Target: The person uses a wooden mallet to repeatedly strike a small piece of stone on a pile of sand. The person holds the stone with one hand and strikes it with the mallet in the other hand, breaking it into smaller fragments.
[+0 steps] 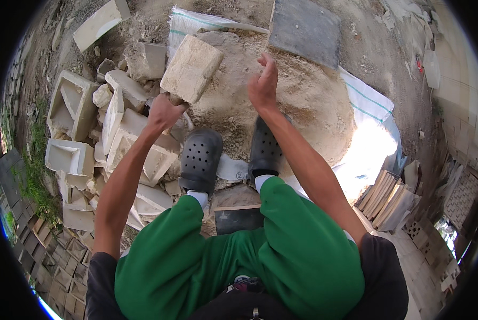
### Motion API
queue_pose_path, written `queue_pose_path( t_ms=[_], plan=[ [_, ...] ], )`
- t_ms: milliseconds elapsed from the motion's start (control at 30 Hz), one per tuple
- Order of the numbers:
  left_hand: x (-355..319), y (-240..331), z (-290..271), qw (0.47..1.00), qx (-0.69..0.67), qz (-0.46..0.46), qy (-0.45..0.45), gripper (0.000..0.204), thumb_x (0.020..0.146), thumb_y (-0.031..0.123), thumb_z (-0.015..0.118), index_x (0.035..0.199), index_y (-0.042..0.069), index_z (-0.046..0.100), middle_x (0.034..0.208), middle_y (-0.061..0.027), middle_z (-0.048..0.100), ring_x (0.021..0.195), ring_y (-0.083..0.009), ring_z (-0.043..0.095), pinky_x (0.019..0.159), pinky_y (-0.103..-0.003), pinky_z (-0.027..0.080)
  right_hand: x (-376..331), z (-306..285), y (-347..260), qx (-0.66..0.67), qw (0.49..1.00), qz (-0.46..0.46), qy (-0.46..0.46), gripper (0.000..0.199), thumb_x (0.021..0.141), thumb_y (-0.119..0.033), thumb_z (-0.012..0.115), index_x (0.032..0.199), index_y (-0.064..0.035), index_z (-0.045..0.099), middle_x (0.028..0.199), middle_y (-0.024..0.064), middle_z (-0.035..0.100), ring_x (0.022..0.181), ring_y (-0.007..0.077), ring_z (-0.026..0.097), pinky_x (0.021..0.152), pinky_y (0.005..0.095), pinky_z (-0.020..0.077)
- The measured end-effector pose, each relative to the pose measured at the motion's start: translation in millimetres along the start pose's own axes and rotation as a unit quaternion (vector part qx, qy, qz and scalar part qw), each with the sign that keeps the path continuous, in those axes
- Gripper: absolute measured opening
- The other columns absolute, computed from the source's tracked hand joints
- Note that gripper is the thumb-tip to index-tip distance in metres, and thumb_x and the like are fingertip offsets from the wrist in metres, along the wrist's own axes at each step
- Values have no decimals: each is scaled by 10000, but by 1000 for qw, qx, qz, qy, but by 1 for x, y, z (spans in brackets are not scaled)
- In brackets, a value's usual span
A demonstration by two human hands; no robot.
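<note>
My left hand is closed at the lower left edge of a pale, rough rectangular block. A dark brown bit shows between fist and block, and a short whitish stick-like piece juts out below. What the fist grips is hidden. To the right, my right hand is raised over a heap of beige powdery material, fingers loosely curled and apart, with nothing seen in them. The heap lies on a white woven sheet with green stripes.
Broken pale moulds and blocks pile up on the left. A dark grey slab lies at the far side. My grey clogs stand at the heap's near edge. Stacked boards are at right.
</note>
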State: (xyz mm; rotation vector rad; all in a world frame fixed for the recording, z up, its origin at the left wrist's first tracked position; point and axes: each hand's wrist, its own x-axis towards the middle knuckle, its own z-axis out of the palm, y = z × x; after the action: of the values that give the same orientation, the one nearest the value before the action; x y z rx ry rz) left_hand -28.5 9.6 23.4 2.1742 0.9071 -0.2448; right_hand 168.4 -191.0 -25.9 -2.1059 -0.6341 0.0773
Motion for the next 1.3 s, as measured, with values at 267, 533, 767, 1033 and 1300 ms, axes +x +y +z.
queue_pose_path(
  t_ms=[267,533,767,1033,1300],
  plan=[
    [-7,9,-13,978,-194,69,18,313,777,151,737,1002,-62,691,820,-176,723,735,-244,726,643,-370,567,0,-1,2,7,1000,12,-8,500,840,18,506,1338,-13,466,1173,212,583,1135,367,549,1016,490,411],
    [-8,-7,35,999,-6,-27,-15,491,737,340,758,1019,-58,698,887,-275,718,831,-432,707,762,-432,562,0,-2,-4,16,999,28,-14,494,836,20,508,1328,-7,478,1178,207,591,1135,366,556,1010,479,423],
    [-21,7,3,980,-196,4,-23,278,779,123,703,992,-57,697,838,-149,734,750,-240,713,688,-378,561,1,-4,2,17,1000,21,-11,503,834,20,503,1335,-5,466,1185,209,587,1155,373,549,1020,493,410],
    [-2,4,28,999,33,0,-5,482,748,281,731,1054,-86,669,906,-275,702,833,-356,712,749,-427,553,1,-3,-3,6,999,18,-27,486,851,12,495,1336,-9,462,1185,206,585,1155,370,549,1033,488,402],
    [-18,7,10,991,-127,51,-1,450,756,229,742,1103,-52,689,1035,-234,733,985,-349,721,843,-400,549,1,-3,0,15,999,23,-16,478,855,2,499,1332,8,466,1185,219,586,1146,359,559,1031,477,420]
  ],
)
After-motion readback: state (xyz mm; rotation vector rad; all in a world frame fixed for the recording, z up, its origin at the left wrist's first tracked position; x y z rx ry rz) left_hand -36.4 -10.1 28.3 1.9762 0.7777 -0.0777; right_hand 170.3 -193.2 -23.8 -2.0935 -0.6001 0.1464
